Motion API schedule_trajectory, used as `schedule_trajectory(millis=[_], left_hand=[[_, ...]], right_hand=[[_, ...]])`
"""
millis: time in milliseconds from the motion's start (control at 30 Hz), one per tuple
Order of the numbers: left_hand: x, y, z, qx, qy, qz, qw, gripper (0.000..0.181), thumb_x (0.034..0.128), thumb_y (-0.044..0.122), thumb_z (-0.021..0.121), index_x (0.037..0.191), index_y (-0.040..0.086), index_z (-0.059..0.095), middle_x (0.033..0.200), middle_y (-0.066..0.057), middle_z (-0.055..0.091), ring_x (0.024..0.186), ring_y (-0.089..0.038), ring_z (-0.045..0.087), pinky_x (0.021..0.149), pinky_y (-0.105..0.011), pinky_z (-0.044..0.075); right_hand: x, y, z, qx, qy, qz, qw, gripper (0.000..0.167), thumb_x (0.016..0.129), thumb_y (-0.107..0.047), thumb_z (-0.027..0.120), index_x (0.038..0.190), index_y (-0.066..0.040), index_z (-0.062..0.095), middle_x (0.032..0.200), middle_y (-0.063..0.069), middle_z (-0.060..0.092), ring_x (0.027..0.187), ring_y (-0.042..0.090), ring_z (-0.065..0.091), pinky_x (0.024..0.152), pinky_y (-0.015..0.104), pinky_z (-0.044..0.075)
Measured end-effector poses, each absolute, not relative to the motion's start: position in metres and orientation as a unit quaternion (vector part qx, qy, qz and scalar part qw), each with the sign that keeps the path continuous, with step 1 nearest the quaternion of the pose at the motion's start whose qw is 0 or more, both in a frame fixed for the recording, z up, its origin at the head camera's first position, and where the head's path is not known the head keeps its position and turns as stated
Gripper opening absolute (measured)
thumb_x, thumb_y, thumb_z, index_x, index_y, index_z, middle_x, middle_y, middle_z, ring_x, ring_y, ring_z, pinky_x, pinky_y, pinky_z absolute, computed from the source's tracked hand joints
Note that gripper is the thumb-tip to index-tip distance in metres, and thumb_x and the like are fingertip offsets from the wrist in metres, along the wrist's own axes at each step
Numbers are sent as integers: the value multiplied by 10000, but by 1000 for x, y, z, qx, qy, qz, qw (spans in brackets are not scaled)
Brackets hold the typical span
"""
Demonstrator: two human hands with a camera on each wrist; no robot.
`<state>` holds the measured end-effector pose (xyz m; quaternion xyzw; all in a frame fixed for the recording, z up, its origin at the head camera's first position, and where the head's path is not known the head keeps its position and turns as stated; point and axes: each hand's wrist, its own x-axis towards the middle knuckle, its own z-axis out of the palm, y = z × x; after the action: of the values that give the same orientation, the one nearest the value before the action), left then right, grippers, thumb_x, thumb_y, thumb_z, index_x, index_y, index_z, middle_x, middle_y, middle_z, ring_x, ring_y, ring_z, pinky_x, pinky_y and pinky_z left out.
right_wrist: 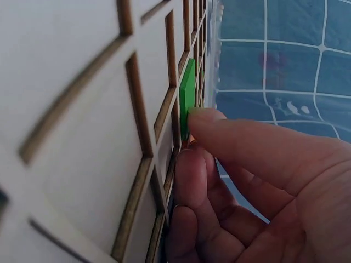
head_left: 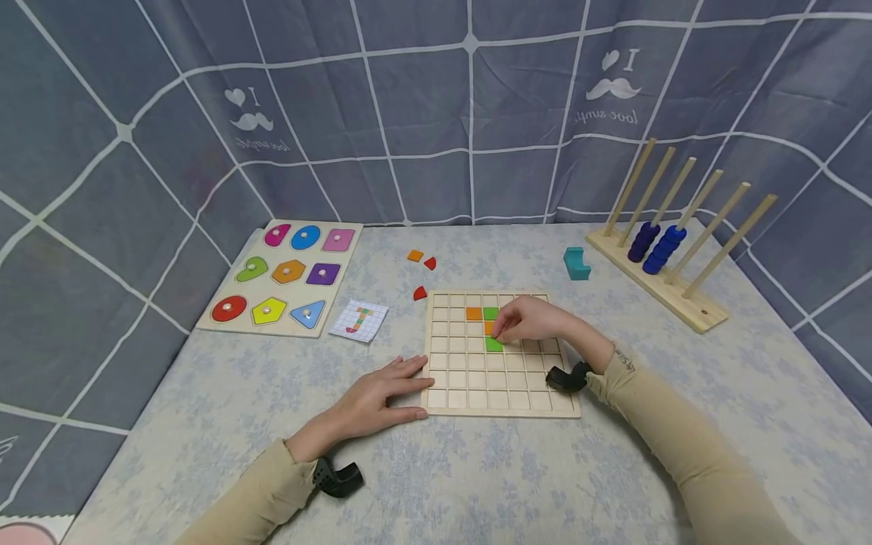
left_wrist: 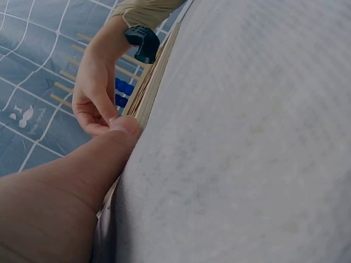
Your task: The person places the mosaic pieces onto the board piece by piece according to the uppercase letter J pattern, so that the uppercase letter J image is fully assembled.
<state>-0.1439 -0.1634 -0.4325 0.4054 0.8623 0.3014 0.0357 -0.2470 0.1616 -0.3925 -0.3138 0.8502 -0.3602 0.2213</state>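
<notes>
A square-celled wooden grid board [head_left: 477, 381] lies on the table. Orange [head_left: 473, 313] and green [head_left: 490, 312] square tiles sit in its upper cells, another orange tile [head_left: 489, 328] below them partly covered by fingers. My right hand [head_left: 531, 319], fingers curled, pinches a green tile [right_wrist: 188, 98] at its edge, over the column under those tiles. In the right wrist view this tile stands a little proud of the grid; the fingers hide part of its surroundings. My left hand [head_left: 375, 395] lies with fingers extended, fingertips on the board's left edge.
A card with a coloured J pattern [head_left: 359, 321] lies left of the board, beside a shape puzzle [head_left: 282, 276]. Loose red pieces [head_left: 419, 293] and an orange square [head_left: 415, 256] lie behind. A teal block [head_left: 576, 263] and a peg stand [head_left: 661, 280] with blue beads are at right.
</notes>
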Motion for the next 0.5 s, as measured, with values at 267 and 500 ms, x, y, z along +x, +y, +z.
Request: schedule_trajectory(millis=[267, 500], left_hand=[[-144, -164, -432, 405, 862, 303, 34, 505, 872, 386, 660, 1284, 100, 596, 1466, -102, 371, 1362, -229, 314, 1160, -342, 212], [-144, -163, -433, 410, 860, 303, 27, 498, 876, 382, 657, 1281, 98, 598, 1461, -112, 379, 1356, -240, 325, 1158, -352, 221]], right_hand=[[-247, 162, -391, -325, 847, -357, 222, 160, 838, -116, 706, 981, -43, 702, 854, -4, 662, 771, 133, 617, 696, 292, 544], [-257, 158, -380, -344, 831, -361, 247, 257, 841, -142, 710, 1051, -4, 660, 914, 33, 657, 839, 153, 623, 752, 307, 544]])
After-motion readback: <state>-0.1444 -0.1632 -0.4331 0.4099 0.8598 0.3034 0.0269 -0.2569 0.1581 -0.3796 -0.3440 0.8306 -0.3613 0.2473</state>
